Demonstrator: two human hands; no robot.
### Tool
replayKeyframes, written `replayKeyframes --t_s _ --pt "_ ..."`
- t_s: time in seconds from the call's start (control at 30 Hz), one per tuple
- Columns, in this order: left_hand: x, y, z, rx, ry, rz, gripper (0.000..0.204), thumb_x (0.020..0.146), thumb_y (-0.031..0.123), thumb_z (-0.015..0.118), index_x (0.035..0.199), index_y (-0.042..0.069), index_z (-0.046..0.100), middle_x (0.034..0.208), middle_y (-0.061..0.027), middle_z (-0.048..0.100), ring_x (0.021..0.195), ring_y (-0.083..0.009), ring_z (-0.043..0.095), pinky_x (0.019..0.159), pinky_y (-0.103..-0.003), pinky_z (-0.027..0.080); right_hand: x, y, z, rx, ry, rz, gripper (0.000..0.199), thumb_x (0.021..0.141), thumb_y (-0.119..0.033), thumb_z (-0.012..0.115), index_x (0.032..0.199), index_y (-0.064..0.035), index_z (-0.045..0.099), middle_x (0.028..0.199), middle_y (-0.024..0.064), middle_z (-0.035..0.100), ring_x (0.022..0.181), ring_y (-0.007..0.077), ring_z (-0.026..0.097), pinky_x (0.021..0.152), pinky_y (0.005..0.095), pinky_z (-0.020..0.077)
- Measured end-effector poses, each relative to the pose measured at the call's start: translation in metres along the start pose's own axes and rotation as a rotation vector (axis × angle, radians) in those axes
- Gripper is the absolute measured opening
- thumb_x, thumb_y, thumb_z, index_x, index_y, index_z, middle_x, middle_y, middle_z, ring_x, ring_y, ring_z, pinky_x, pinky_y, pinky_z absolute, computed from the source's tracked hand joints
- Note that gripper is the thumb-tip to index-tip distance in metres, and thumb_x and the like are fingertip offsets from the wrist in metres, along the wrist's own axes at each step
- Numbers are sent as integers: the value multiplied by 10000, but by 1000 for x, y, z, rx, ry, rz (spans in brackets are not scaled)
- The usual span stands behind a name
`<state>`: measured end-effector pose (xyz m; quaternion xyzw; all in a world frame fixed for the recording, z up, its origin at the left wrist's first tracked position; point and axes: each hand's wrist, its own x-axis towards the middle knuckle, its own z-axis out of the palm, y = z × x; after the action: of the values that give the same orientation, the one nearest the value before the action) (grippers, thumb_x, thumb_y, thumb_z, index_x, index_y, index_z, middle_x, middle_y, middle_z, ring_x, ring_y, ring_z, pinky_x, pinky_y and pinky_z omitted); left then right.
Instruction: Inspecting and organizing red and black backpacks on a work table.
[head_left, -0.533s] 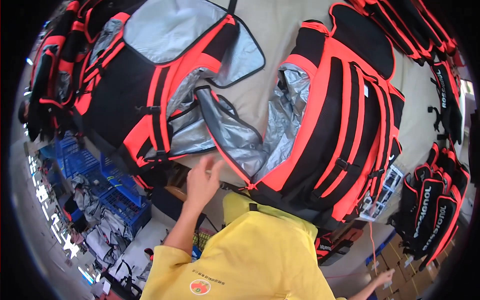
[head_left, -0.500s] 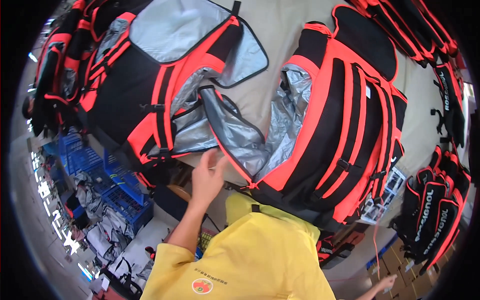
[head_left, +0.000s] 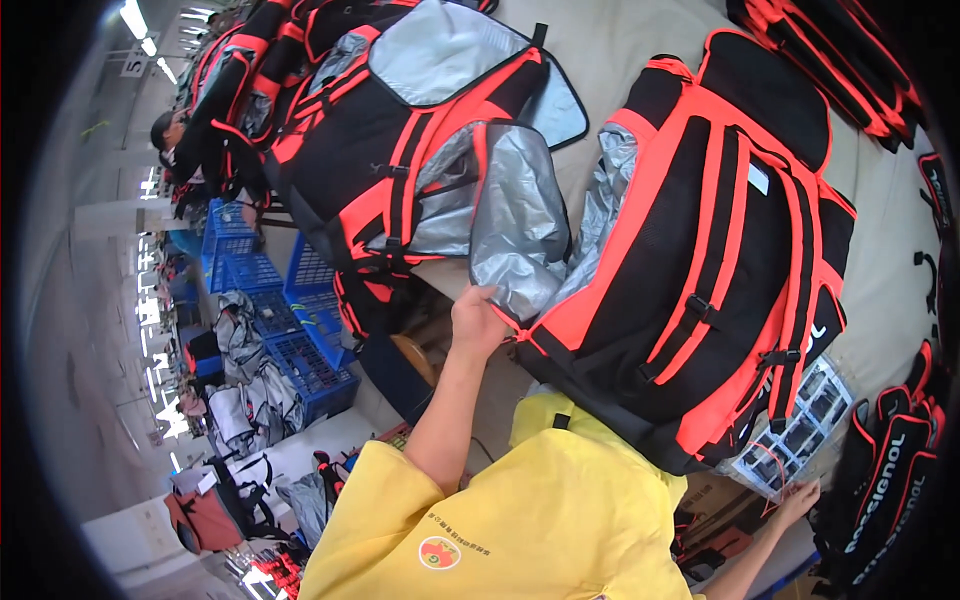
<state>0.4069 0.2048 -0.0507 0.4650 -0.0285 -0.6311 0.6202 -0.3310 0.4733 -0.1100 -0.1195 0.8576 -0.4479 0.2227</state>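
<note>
A black and orange backpack [head_left: 640, 270] lies in front of me, its side panel unzipped and its silver lining showing. My left hand [head_left: 478, 320] pinches the lower edge of the silver-lined flap [head_left: 515, 215], close to the zipper's end. At the lower right, my right hand [head_left: 797, 498] has its fingers drawn together at the near edge of a clear compartment tray [head_left: 800, 425]. A thin red cord [head_left: 776, 462] loops over the tray beside these fingers. What they hold is too small to make out.
Another black and orange backpack [head_left: 350, 155] lies open to the left. More bags [head_left: 885, 490] are stacked at the right and at both far corners. Blue crates [head_left: 310, 375] and silver-grey pieces [head_left: 245, 405] stand beyond the table's left edge. A person [head_left: 172, 132] is far off at left.
My left hand has closed on the flap's edge, and the flap now stands more upright and spread. My right hand has moved up to the tray. The whole view has shifted.
</note>
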Motion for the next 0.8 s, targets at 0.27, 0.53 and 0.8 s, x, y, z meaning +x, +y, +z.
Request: replayKeyframes --t_s 0.27,0.53,0.8 --pt "0 -13 5 -89 -5 -108 513 922 173 537 1384 -48 563 1415 -213 641 1343 -396 594 1207 -579 394 53 10 11 -398 -2 -293 473 1129 -368 568 1370 39 562 1132 139 665 928 227 662 836 341 546" --pt "-28 -26 69 1350 485 932 476 1007 76 630 1451 -59 525 1351 -225 651 1276 -357 627 1082 -438 472 -41 -130 93 -246 -107 -436 370 1125 -279 595 1342 19 628 1177 127 714 1082 188 680 949 323 523" --pt "-24 -60 117 1667 -220 490 367 1084 223 575 1345 -28 632 1267 -247 695 1215 -437 646 1021 -468 509 -218 -263 277 -87 -601 -636 467 1051 -177 688 1453 -3 526 1162 172 728 1008 249 726 887 350 582"
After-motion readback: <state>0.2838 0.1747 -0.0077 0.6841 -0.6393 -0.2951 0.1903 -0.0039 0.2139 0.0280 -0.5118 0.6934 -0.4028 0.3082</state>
